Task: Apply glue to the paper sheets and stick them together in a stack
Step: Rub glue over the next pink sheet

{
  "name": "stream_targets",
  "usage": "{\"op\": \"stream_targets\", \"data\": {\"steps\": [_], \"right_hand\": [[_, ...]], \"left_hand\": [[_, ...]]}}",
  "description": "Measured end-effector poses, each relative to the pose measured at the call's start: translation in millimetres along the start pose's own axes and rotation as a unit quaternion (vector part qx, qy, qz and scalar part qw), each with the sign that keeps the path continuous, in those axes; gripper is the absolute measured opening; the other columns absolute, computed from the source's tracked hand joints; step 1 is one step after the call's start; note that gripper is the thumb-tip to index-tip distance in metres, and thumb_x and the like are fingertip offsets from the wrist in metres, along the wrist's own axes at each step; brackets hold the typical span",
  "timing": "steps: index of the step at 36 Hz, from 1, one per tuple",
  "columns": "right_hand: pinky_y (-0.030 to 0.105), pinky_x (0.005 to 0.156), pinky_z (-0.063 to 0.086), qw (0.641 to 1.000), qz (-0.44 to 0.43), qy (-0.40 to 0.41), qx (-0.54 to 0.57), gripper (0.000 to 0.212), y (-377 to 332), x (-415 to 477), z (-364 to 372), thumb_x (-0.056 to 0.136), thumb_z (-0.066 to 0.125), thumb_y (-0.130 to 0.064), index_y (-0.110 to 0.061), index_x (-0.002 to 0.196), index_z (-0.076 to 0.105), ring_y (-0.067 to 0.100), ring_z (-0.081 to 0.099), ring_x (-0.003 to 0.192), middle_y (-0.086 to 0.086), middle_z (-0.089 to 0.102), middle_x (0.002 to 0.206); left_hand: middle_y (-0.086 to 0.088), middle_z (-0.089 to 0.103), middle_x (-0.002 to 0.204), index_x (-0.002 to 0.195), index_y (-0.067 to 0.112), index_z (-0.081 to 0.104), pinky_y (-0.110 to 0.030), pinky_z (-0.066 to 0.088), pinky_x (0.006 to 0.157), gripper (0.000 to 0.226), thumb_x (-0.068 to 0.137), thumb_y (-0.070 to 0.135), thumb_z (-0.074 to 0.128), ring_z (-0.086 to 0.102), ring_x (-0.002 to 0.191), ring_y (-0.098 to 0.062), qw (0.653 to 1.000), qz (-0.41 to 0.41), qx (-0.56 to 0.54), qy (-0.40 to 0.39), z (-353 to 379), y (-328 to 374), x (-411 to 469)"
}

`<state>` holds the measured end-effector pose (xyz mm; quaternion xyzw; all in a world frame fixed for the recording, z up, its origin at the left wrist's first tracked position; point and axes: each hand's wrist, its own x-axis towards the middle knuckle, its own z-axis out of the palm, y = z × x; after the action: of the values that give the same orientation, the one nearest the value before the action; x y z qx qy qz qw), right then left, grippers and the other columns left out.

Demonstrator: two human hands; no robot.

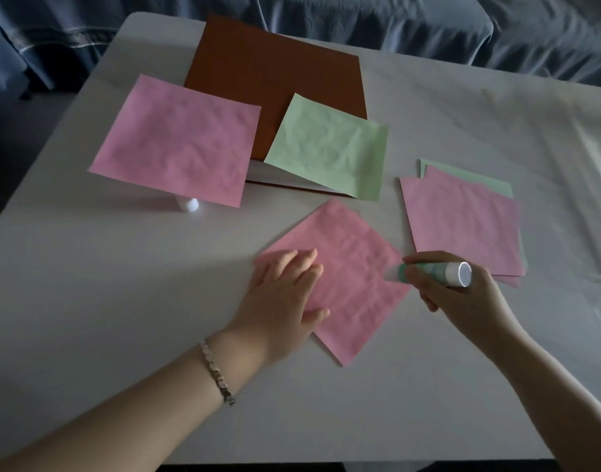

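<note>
The pink sheet [353,267], cornerwise near the desk's [122,301] front edge, looks thin, light and crinkled, so it will likely slide and buckle. Pin it as your left hand [285,287] does, flat with fingers together on its left corner. Your right hand [462,301] wraps the smooth glue stick [442,272], its tip at the sheet's right corner, with the pink-over-green stack [462,219] just beyond.
</note>
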<state>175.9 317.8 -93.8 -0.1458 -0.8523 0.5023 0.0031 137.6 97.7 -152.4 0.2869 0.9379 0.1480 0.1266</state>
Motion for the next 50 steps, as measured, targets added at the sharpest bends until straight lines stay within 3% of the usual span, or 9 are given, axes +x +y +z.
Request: {"op": "stream_targets", "data": {"steps": [5,9,15,22,28,34,36,41,50], "right_hand": [[0.011,0.043,0.037,1.0,-0.003,0.006,0.005,0.013,-2.6,-0.6,5.3,0.074,0.073,-0.013,-0.021,0.082,0.066,0.003,0.044,0.04,-0.012,0.054,0.044],[0.023,0.046,0.042,0.999,0.012,0.005,-0.037,0.012,2.9,-2.1,10.8,0.072,0.074,-0.018,-0.02,0.077,0.064,0.009,0.049,0.042,-0.006,0.058,0.05],[0.011,0.043,0.036,0.994,0.034,0.011,-0.107,0.018,5.0,-7.0,14.2,0.069,0.075,-0.03,-0.02,0.068,0.06,0.006,0.048,0.044,-0.011,0.057,0.049],[0.01,0.04,0.033,0.994,0.003,-0.032,-0.105,0.015,-8.9,-20.7,19.6,0.069,0.075,-0.024,-0.027,0.071,0.061,0.005,0.044,0.041,-0.008,0.056,0.054],[0.006,0.046,0.036,0.994,-0.015,-0.04,-0.101,0.013,-14.7,-18.2,28.8,0.069,0.078,-0.023,-0.027,0.073,0.066,0.001,0.052,0.049,-0.015,0.063,0.062],[0.008,0.046,0.04,0.992,-0.036,-0.066,-0.104,0.016,-20.0,-17.7,43.0,0.068,0.078,-0.023,-0.029,0.077,0.067,0.001,0.056,0.049,-0.011,0.065,0.061],[0.008,0.048,0.041,0.989,-0.053,-0.078,-0.111,0.016,-19.6,-18.3,45.9,0.068,0.079,-0.023,-0.028,0.078,0.067,0.001,0.058,0.052,-0.016,0.065,0.065],[0.014,0.05,0.044,0.979,-0.089,-0.114,-0.143,0.011,-18.7,-16.3,53.3,0.069,0.077,-0.023,-0.025,0.072,0.066,0.005,0.057,0.055,-0.009,0.064,0.06],[0.025,0.052,0.046,0.972,-0.124,-0.111,-0.163,0.015,-22.8,7.9,67.1,0.071,0.077,-0.025,-0.016,0.072,0.066,0.011,0.057,0.055,-0.001,0.064,0.058]], "left_hand": [[-0.001,-0.002,0.158,0.148,0.022,0.022,-0.019,-0.015,0.107,0.085,0.077,0.069,0.016,-0.014,0.141,-0.007,0.998,0.053,-0.044,0.003,0.2,-7.1,8.7],[-0.004,0.004,0.154,0.148,0.037,0.014,-0.031,-0.013,0.106,0.105,0.054,0.085,0.01,-0.008,0.14,-0.02,0.999,0.029,0.024,-0.016,-5.8,-9.5,15.1],[0.006,-0.001,0.155,0.148,0.038,0.011,-0.035,-0.011,0.111,0.082,0.08,0.068,0.047,-0.01,0.141,-0.016,0.999,0.01,0.017,-0.043,-11.0,-3.1,16.9],[0.012,-0.012,0.156,0.147,0.041,0.012,-0.042,-0.014,0.112,0.091,0.067,0.085,0.015,-0.024,0.137,-0.004,0.996,0.053,0.039,-0.063,-16.4,-29.2,-4.7],[0.002,0.032,0.151,0.129,0.032,0.051,-0.051,0.009,0.11,0.084,0.074,0.084,0.017,0.018,0.142,-0.024,0.992,0.117,0.022,-0.03,-18.1,-55.0,-6.9],[-0.01,0.052,0.134,0.129,0.016,0.044,-0.065,0.026,0.099,0.093,0.072,0.085,0.021,0.032,0.132,-0.03,0.992,0.117,0.043,-0.006,-11.0,-47.1,0.2],[-0.008,0.045,0.141,0.138,0.012,0.039,-0.063,0.023,0.104,0.104,0.07,0.087,0.014,0.028,0.137,-0.028,0.991,0.119,0.063,-0.017,-13.6,-44.4,2.8],[0.015,-0.026,0.15,0.148,0.026,-0.014,-0.038,-0.026,0.106,0.117,0.057,0.089,0.025,-0.033,0.135,-0.008,0.989,0.094,0.069,-0.091,-16.5,-45.4,11.9],[0.013,-0.027,0.151,0.146,0.032,-0.017,-0.05,-0.016,0.112,0.116,0.063,0.088,0.041,-0.035,0.136,-0.02,0.986,0.088,0.103,-0.095,-16.0,-45.5,14.1]]}}
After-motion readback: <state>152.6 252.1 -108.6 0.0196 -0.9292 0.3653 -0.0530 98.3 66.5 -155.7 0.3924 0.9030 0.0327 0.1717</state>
